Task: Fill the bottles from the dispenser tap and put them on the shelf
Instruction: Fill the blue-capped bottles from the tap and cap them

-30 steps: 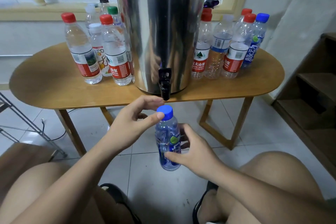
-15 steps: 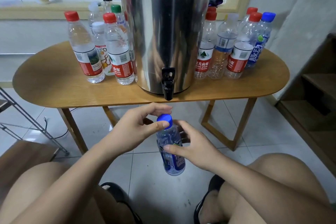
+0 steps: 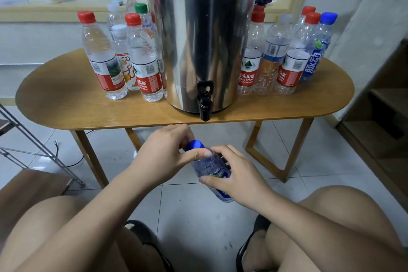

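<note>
Wooden counter (image 3: 66, 99) carries the steel dispenser (image 3: 203, 28), its black tap (image 3: 204, 104) overhanging the near edge. Just below, nearer, the small clear bottle (image 3: 209, 165) tilts, its top leaning far-left. Around its body the right hand (image 3: 238, 176) is clasped, while the left hand (image 3: 163, 154) pinches the blue cap (image 3: 194, 145), slightly left of the tap.

The wooden table (image 3: 66, 104) carries a steel dispenser (image 3: 205, 35) and bottles (image 3: 143, 57).

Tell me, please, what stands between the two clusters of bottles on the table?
The steel dispenser, its black tap facing forward, stands between them; the head view shows it.
</note>
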{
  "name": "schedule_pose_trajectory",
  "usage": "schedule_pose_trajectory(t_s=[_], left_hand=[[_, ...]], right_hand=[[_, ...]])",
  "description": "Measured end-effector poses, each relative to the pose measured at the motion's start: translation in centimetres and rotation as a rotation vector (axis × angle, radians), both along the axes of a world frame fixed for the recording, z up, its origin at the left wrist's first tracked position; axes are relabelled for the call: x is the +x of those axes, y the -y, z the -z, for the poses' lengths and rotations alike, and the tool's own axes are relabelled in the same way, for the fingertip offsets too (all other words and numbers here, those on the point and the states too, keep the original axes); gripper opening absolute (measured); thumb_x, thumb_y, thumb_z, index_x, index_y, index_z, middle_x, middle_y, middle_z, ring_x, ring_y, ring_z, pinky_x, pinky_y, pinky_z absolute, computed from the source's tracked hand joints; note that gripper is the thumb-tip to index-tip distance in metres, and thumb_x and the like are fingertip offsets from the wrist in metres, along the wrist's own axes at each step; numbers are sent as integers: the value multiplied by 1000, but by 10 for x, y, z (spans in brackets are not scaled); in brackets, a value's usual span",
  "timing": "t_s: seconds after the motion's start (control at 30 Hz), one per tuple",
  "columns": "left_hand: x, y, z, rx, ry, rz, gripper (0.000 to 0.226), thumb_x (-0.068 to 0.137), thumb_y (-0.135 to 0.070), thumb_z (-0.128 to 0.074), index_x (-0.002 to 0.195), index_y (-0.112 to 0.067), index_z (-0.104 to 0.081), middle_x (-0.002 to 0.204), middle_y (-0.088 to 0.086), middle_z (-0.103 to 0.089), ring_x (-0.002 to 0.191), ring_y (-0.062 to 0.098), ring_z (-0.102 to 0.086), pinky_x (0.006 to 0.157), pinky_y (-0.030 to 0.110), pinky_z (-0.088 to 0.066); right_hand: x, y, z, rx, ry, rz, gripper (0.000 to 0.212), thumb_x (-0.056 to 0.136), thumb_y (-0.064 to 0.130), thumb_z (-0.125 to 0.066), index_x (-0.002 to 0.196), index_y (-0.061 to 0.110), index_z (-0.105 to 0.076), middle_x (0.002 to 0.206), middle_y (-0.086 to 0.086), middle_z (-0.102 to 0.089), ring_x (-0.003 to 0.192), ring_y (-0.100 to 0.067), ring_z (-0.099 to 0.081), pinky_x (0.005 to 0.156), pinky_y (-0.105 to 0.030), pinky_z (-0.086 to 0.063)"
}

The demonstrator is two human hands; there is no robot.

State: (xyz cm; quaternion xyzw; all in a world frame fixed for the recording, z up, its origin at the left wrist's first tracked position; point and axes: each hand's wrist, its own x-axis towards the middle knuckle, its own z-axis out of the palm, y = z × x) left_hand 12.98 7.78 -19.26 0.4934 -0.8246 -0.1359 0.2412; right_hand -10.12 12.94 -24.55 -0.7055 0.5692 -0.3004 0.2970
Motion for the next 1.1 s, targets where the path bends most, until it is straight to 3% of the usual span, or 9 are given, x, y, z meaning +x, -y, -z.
schedule_pose_trajectory(t_s=[0.07,0.17,0.27,0.33,0.53,0.67,0.83,1.1], left_hand=[[1,1,3,28,30,28,73,77,-97,-56,110,-33,-63,106,-20,-65,97,3,-62,78,33,-60],[4,-1,0,116,-103,197,66,85,-75,-72,140,-40,-62,134,-27,-63,125,-2,-60,96,28,-58],[11,2,0,121,-140,285,45,96,-43,-79,140,-43,-67,136,-28,-66,131,3,-61,97,29,-58],[14,5,3,120,-129,279,43,97,-36,-80,138,-43,-69,134,-27,-67,128,5,-62,94,30,-58],[10,14,6,109,-152,138,51,78,-68,-79,120,-40,-77,110,-25,-76,105,0,-69,79,22,-50],[12,25,7,42,-167,17,47,75,-75,-80,102,-36,-79,88,-17,-75,87,5,-69,73,35,-59],[23,41,0,-143,-184,-98,50,82,-72,-76,111,-32,-78,98,-17,-73,93,0,-66,77,26,-53],[40,72,3,-198,-48,-269,45,89,-53,-80,125,-26,-77,115,-1,-73,107,23,-60,84,44,-52]], right_hand=[[0,0,1,-8,-13,7,63,79,62,-87,131,46,-56,120,27,-56,113,3,-60,90,-29,-60],[-2,3,3,-19,-9,19,62,77,63,-87,129,44,-57,119,25,-57,111,1,-61,90,-33,-59],[-4,4,4,-4,-15,23,66,78,65,-86,132,44,-55,122,28,-56,115,4,-60,93,-31,-60],[-3,5,4,-2,-25,20,66,79,64,-86,134,44,-55,122,28,-56,115,4,-60,93,-29,-61],[0,13,8,-2,-59,37,66,78,64,-86,133,44,-55,122,25,-57,111,1,-61,90,-28,-59],[3,19,10,11,-43,57,64,78,63,-87,130,45,-55,122,25,-59,109,1,-62,88,-27,-58],[11,28,15,62,30,88,65,80,61,-88,132,41,-55,126,22,-63,112,0,-64,93,-31,-60],[13,31,16,128,87,109,67,82,60,-86,136,39,-53,131,22,-62,114,-1,-63,91,-25,-56]])
